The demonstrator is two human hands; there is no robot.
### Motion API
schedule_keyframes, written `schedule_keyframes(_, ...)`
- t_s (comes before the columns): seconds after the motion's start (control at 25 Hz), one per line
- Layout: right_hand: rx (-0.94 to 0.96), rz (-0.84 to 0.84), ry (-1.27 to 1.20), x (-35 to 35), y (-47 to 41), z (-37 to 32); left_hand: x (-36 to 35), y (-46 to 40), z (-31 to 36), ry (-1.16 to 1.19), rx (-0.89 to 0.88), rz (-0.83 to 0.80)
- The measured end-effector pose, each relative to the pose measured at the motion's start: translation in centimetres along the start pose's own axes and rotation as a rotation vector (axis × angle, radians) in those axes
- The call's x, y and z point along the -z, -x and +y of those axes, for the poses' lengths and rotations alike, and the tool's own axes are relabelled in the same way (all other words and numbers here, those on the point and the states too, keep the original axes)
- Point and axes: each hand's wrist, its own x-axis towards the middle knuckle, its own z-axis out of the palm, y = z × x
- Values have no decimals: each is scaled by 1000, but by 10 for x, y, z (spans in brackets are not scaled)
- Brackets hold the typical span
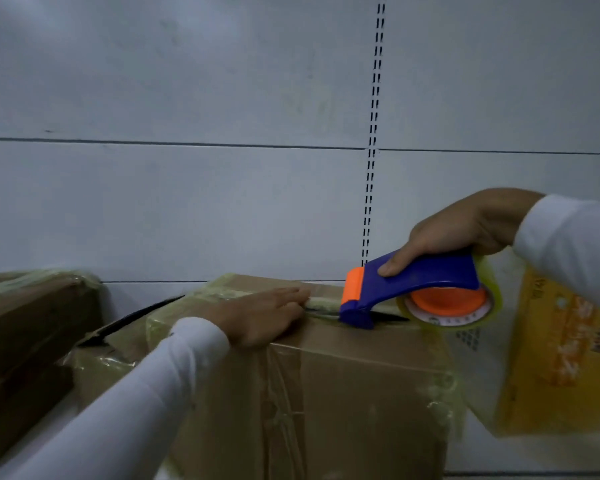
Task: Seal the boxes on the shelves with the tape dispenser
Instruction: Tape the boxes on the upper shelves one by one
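A brown cardboard box [343,393] with old clear tape on its edges stands in the middle of the shelf. My left hand [267,313] lies flat on its top, fingers straight, pressing beside the flap seam. My right hand [465,230] grips a blue and orange tape dispenser [416,289] with a roll of clear tape [454,310]. The dispenser's front end rests on the seam of the box top, just right of my left fingertips.
A dark brown box [32,323] wrapped in clear tape sits at the left. A low flattened carton [111,344] lies between it and the middle box. A yellow printed box [561,358] stands at the right. Behind is the grey shelf back panel [222,185] with a slotted upright [373,150].
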Motion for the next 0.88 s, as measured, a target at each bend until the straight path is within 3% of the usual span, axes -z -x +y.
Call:
schedule_keyframes(0.2, 50, -56, -49, 22, 21, 57, -4, 5, 0, -43, 74, -73)
schedule_keyframes(0.44, 49, -10, -212, -6, 44, 141, -6, 8, 3, -69, 79, 4)
schedule_keyframes(0.6, 124, 36, -355, -35, 41, 155, 0, 8, 3, -155, 37, 248)
schedule_keyframes(0.72, 141, 79, -385, -42, 43, 154, -8, 4, 42, -192, 27, 397)
schedule_keyframes(0.88, 145, 51, -390, -48, 49, 152, -37, 0, 107, -173, -95, 94)
